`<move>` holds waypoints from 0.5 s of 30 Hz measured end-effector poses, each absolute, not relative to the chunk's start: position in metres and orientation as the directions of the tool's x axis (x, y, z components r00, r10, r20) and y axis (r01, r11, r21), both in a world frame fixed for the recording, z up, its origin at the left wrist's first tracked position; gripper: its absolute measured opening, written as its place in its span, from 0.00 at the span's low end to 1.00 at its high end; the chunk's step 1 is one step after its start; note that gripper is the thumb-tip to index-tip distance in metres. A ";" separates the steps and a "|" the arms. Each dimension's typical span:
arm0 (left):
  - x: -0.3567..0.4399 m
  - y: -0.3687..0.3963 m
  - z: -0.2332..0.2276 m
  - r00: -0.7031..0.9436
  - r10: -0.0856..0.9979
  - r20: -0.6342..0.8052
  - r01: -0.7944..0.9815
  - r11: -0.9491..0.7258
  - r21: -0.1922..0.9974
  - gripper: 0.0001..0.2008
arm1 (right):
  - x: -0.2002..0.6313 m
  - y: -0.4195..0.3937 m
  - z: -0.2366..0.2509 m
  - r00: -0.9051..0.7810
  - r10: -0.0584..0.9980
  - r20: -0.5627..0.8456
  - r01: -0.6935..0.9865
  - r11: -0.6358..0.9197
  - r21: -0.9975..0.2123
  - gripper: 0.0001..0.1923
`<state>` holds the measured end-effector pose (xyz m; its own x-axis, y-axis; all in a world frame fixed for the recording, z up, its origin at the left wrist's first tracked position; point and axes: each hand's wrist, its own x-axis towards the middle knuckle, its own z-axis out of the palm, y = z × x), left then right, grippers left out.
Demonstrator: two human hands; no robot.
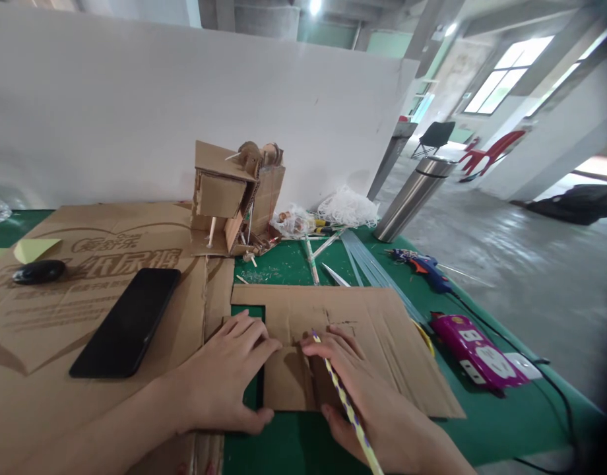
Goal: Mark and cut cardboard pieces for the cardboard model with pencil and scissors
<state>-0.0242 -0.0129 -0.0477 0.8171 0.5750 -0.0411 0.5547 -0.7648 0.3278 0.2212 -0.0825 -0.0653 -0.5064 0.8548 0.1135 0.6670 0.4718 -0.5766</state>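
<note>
A brown cardboard sheet (367,310) with a cut-out at its left side lies on the green table in front of me. A smaller cardboard piece (288,379) is at its near edge, between my hands. My left hand (229,369) presses down at the left of this piece, fingers stretched out and thumb apart. My right hand (355,389) rests on the sheet with a yellow and purple patterned pencil (346,402) between thumb and index finger, tip pointing away from me. Its other fingers lie at the smaller piece's right edge and on the sheet.
Printed cardboard (110,224) on the left carries a black phone (128,323) and a black mouse (39,271). Behind stands a cardboard model (234,198). To the right are a steel flask (415,198), a corded glue gun (425,267), clear glue sticks (373,257) and a magenta packet (479,353).
</note>
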 end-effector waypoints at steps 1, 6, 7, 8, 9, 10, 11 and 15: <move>-0.024 -0.013 -0.049 0.818 0.574 -0.036 0.554 -0.770 0.317 0.33 | 0.221 -0.082 -0.066 -0.507 0.855 0.107 0.672 0.470 -0.572 0.40; -0.024 -0.015 -0.053 0.825 0.564 -0.038 0.553 -0.791 0.261 0.34 | 0.219 -0.081 -0.069 -0.508 0.855 0.109 0.691 0.480 -0.540 0.39; -0.024 -0.015 -0.053 0.825 0.564 -0.037 0.553 -0.792 0.258 0.34 | 0.219 -0.081 -0.069 -0.509 0.853 0.114 0.690 0.484 -0.538 0.39; -0.024 -0.015 -0.052 0.825 0.564 -0.036 0.553 -0.793 0.257 0.34 | 0.219 -0.081 -0.070 -0.508 0.853 0.118 0.689 0.485 -0.539 0.39; -0.024 -0.015 -0.052 0.824 0.566 -0.036 0.555 -0.791 0.258 0.34 | 0.219 -0.081 -0.070 -0.506 0.855 0.117 0.690 0.482 -0.540 0.38; -0.023 -0.015 -0.051 0.822 0.568 -0.038 0.557 -0.789 0.259 0.34 | 0.219 -0.080 -0.070 -0.502 0.857 0.113 0.692 0.477 -0.541 0.38; -0.023 -0.015 -0.050 0.820 0.571 -0.043 0.561 -0.786 0.259 0.34 | 0.219 -0.080 -0.070 -0.500 0.860 0.107 0.695 0.471 -0.543 0.37; -0.021 -0.015 -0.049 0.814 0.578 -0.063 0.572 -0.776 0.265 0.33 | 0.219 -0.079 -0.072 -0.493 0.863 0.108 0.698 0.466 -0.544 0.35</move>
